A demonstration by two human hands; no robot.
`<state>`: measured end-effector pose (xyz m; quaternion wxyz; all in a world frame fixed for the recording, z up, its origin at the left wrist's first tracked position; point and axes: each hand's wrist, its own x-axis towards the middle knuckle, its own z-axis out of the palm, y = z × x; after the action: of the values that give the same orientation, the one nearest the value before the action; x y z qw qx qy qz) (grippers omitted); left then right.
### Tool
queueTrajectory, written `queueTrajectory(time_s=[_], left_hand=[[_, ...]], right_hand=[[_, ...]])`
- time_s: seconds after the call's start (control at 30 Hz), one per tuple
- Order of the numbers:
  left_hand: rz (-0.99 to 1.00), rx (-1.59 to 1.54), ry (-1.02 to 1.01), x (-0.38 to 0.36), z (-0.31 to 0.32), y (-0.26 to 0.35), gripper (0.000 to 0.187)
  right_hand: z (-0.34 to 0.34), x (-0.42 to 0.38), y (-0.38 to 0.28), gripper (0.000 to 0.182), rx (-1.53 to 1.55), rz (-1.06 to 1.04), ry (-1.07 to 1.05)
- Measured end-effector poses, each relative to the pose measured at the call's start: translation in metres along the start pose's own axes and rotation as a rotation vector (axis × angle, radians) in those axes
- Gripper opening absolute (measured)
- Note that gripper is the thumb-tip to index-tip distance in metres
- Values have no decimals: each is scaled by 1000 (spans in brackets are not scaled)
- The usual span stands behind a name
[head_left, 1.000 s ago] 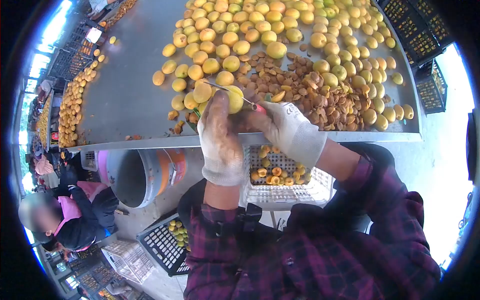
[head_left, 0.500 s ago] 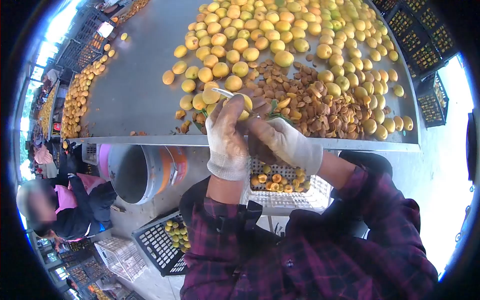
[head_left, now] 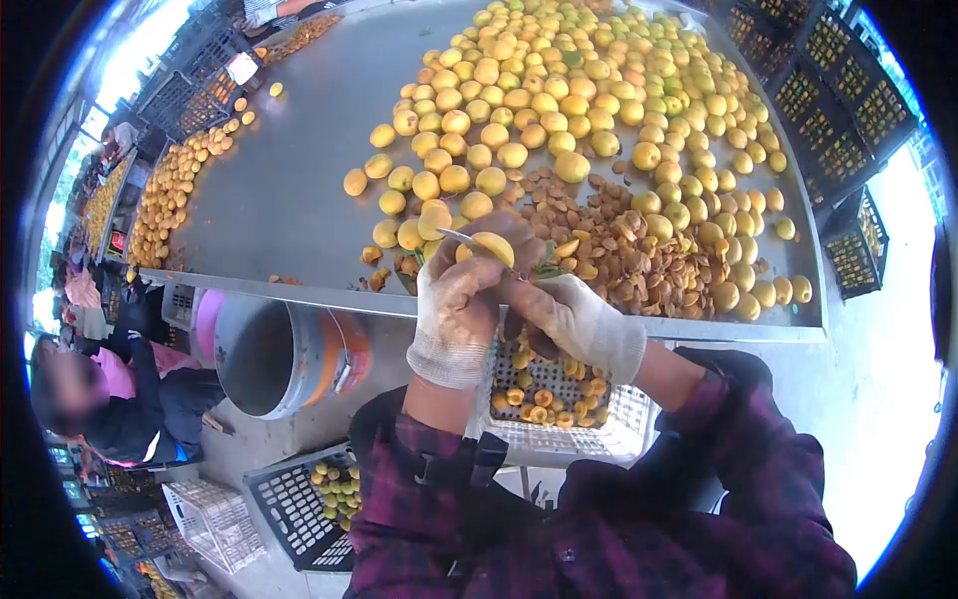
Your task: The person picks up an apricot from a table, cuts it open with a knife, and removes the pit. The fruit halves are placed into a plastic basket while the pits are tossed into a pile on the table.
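Above the table's front edge, my gloved hands meet. My left hand [head_left: 457, 314] is closed around a yellow apricot [head_left: 494, 248], its skin facing up. A small knife [head_left: 454, 236] crosses the fruit, its pale blade sticking out to the left. My right hand [head_left: 577, 317] is closed at the fruit's right side, apparently on the knife's handle, which the fingers hide. Both white gloves are stained brown at the fingers. Just beyond lies a heap of brown apricot stones and scraps [head_left: 659, 255]. Beneath my hands, a white crate [head_left: 629, 414] holds cut apricot halves [head_left: 544, 399].
Whole apricots [head_left: 559, 100] cover much of the metal table [head_left: 299, 160]. A grey bucket [head_left: 261, 359] stands below its edge, left of me. A black crate [head_left: 289, 509] with greenish fruit sits on the floor. Stacked crates [head_left: 838, 90] line the right. Another person [head_left: 130, 399] sits at left.
The view has shifted slightly. The apricot has turned between my hands, and the knife blade now lies lower against it. Both hands keep their hold close together.
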<state>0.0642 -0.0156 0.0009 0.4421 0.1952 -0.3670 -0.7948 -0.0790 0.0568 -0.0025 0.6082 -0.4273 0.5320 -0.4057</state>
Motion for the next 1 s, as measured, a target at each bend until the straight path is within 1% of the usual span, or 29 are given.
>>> queueTrajectory(time_s=[0.03, 0.1, 0.13, 0.2, 0.23, 0.3, 0.33, 0.37, 0.4, 0.43, 0.47, 0.5, 0.53, 0.57, 0.6, 0.63, 0.7, 0.73, 0.77, 0.83, 0.87, 0.9, 0.97, 1.0], left_hand=[[13, 2, 2, 2, -2, 0, 52], [-3, -148, 10, 4, -7, 3, 56], [16, -141, 11, 5, -7, 9, 56], [132, -20, 94, 5, -5, 19, 60], [132, -26, 101, 5, -7, 19, 60], [234, 114, 97, 6, -9, 10, 62], [193, 191, 97, 3, 0, 10, 65], [169, 187, 77, 3, 6, 3, 65], [185, 369, 27, 0, 11, -4, 65], [204, 554, -27, -3, 17, -10, 66], [171, 684, -53, -10, 27, -7, 67], [151, 690, -68, -13, 29, -10, 67], [63, 509, -29, -14, 30, -12, 68], [-20, 323, 18, -15, 30, -15, 68], [70, 386, -55, -9, 23, -17, 67], [64, 384, -52, -10, 20, -19, 67], [10, 137, -36, -10, 20, -20, 66], [60, 26, -106, -3, 23, -16, 67], [52, 25, -103, -3, 25, -15, 67], [98, 91, -86, -2, 26, -11, 71], [20, -100, -133, 1, 21, -8, 71], [32, -89, -126, 1, 19, -4, 71], [-4, -127, -79, -2, 14, 3, 67], [-12, -119, -60, -2, 11, 4, 63]], right_hand=[[-2, -2, -6, 60, -7, -7, -9], [-11, -15, -27, 56, -119, 198, -77], [-19, -21, -37, 56, -127, 184, -89], [-42, -33, -47, 53, -396, 70, -81], [-52, -36, -44, 50, -359, 46, -34], [-77, -37, -45, 46, -115, -143, -90], [-73, -37, -47, 46, -105, -127, -67], [-62, -31, -51, 44, -1, -79, -9], [-48, -25, -53, 42, 111, -34, 52], [-37, -18, -51, 36, 32, -103, 67], [-33, -7, -34, 33, -150, -339, 69], [-27, 1, -28, 31, -339, -571, 66], [-24, 0, -28, 31, -331, -565, 76], [-20, -5, -30, 28, -12, -312, 86], [-18, -8, -35, 26, 300, -55, 91], [-23, -10, -32, 26, 302, -49, 92], [-37, -14, -28, 24, 435, 92, -51], [-30, -14, -23, 29, 738, 159, 49], [-29, -17, -24, 29, 743, 164, 53], [-29, -24, -33, 33, 657, 109, 125], [-31, -28, -32, 36, 684, 133, 120], [-37, -32, -34, 36, 684, 130, 102], [-49, -42, -35, 34, -29, 39, -80], [-51, -41, -30, 31, -81, -89, -117]])
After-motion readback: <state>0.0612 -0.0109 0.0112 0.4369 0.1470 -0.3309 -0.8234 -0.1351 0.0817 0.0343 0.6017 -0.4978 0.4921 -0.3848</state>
